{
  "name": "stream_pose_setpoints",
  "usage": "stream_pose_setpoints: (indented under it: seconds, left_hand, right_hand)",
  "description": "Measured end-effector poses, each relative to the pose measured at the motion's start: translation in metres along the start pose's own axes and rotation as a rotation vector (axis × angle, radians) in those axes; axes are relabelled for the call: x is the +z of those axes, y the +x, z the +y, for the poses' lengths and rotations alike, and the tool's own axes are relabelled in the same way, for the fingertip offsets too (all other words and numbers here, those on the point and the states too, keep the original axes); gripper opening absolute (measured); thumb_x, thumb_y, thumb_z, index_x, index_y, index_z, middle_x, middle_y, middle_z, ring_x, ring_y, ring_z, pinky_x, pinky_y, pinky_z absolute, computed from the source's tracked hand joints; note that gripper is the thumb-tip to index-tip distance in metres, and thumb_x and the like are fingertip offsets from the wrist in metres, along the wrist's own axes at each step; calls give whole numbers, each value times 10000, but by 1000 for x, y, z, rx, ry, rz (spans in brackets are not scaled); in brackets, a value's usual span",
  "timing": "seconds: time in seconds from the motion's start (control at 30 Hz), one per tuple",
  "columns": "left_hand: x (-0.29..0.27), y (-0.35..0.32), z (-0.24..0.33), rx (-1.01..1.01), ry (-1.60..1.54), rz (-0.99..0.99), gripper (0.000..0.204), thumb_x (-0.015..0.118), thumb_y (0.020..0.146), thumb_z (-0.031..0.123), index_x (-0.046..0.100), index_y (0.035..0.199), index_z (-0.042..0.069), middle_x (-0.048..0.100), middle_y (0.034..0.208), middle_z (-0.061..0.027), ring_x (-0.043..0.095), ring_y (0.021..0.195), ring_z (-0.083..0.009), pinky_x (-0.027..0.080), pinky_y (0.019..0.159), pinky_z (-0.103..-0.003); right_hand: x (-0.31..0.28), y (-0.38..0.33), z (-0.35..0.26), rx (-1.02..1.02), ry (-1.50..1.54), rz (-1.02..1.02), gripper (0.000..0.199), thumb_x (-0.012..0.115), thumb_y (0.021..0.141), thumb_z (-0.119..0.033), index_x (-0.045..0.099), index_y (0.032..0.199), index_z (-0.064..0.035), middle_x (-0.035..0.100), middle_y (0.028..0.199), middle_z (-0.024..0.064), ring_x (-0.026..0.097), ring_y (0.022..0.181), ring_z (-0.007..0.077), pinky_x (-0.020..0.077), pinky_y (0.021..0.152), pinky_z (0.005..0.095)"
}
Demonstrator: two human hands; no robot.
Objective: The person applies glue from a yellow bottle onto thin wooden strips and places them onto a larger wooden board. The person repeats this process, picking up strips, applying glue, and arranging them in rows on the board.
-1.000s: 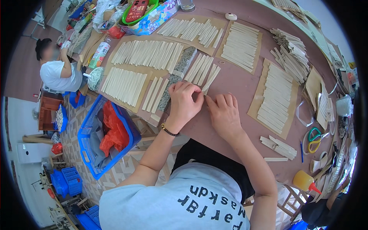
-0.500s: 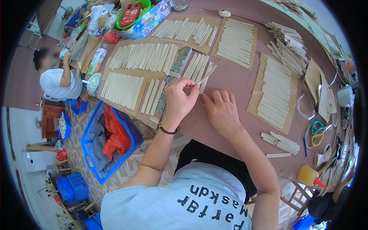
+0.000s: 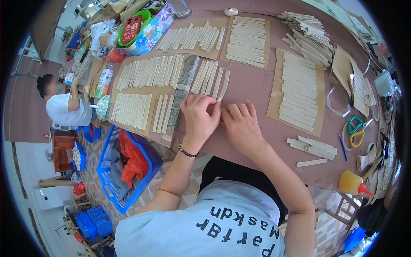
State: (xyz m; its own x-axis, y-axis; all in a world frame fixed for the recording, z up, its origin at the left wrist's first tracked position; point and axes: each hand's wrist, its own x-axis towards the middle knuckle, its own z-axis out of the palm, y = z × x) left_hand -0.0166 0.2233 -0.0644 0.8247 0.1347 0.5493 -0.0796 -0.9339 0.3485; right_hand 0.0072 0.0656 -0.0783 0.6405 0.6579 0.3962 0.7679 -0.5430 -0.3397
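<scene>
**Pressing a pale strip flat near the table's front edge**

Working left to right: a blue plastic basket (image 3: pixel 128 171) sits on the floor below the table's (image 3: pixel 257 90) near edge. Above it, rows of thin pale wooden strips (image 3: pixel 141 109) lie on brown card, beside a speckled grey stone bar (image 3: pixel 183 92). The left hand (image 3: pixel 199 118) curls, fingertips pinching the lower end of a single pale wooden strip (image 3: pixel 222 88). The right hand (image 3: pixel 242 126) lies flat and unclenched just beside it, holding nothing. Pressing evenly along the strip would likely keep it straight. Bare mauve tabletop opens rightward before another card of strips (image 3: pixel 297 98), with green-handled scissors (image 3: pixel 355 128) and an orange glue bottle (image 3: pixel 353 183) near the right rim.
</scene>
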Motion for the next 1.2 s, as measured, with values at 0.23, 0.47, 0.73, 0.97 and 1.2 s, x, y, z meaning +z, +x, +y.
stream_pose_setpoints:
  seconds: [0.23, 0.47, 0.73, 0.97, 1.2]
  left_hand:
    - [3, -10, -3, 39, 60, -17, 167, 798, 737, 140, 643, 796, 119, 624, 852, -24, 567, 879, -245, 350, 875, -421]
    - [4, -12, -8, -35, 45, -23, 246, 832, 704, 169, 613, 805, 121, 579, 863, -34, 565, 884, -252, 345, 873, -424]
    - [7, -6, -14, -62, 88, -14, 292, 840, 708, 206, 608, 862, 119, 561, 902, -49, 555, 927, -260, 343, 876, -428]
    - [1, -6, -16, -98, 58, -37, 302, 844, 711, 220, 625, 887, 109, 566, 905, -47, 556, 923, -257, 349, 882, -428]
    - [-3, -12, -23, -113, 43, -37, 277, 836, 715, 168, 638, 898, 105, 570, 920, -40, 561, 937, -254, 361, 888, -420]
  right_hand:
    - [-15, -9, 3, 38, 41, -21, 307, 667, 841, -154, 625, 1122, -36, 555, 1102, 82, 531, 1124, 257, 343, 1089, 548]
    - [-17, -9, 12, 59, 42, -58, 392, 706, 824, -165, 620, 1182, -29, 559, 1156, 86, 528, 1147, 274, 344, 1090, 545]
    - [-12, 1, 21, 69, 19, -56, 378, 690, 845, -161, 612, 1188, -21, 549, 1226, 103, 500, 1206, 298, 348, 1083, 549]
    - [3, 25, 39, 65, -27, -31, 358, 664, 882, -181, 602, 1196, -21, 541, 1328, 110, 461, 1297, 289, 348, 1079, 546]
    - [5, 46, 46, 35, -54, -61, 348, 640, 907, -199, 602, 1208, -29, 555, 1327, 76, 450, 1325, 254, 344, 1091, 543]
